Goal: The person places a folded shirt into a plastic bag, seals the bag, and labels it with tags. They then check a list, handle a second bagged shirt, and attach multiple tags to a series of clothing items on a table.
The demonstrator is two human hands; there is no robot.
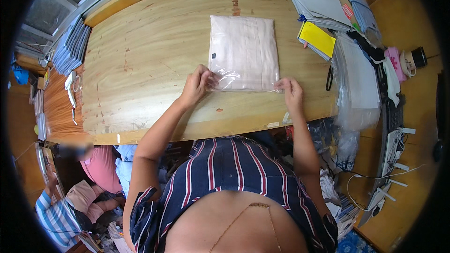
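A pale pink folded garment lies flat inside a clear plastic bag (pixel 243 54) on the wooden table. A small dark label shows near its left edge. My left hand (pixel 198 82) is closed on the bag's near left corner, thumb and fingers pinching the film. At the near right corner, my right hand (pixel 291 92) grips the plastic the same way. Light glints off the creased film between the hands.
Stacked white sheets (pixel 318 4), a yellow pad (pixel 318 40), scissors (pixel 329 78) and a pile of clear bags (pixel 354 75) line the right side. Blue packets (pixel 71 44) and a white handheld device (pixel 70 89) stand left. Two people (pixel 103 164) are at lower left.
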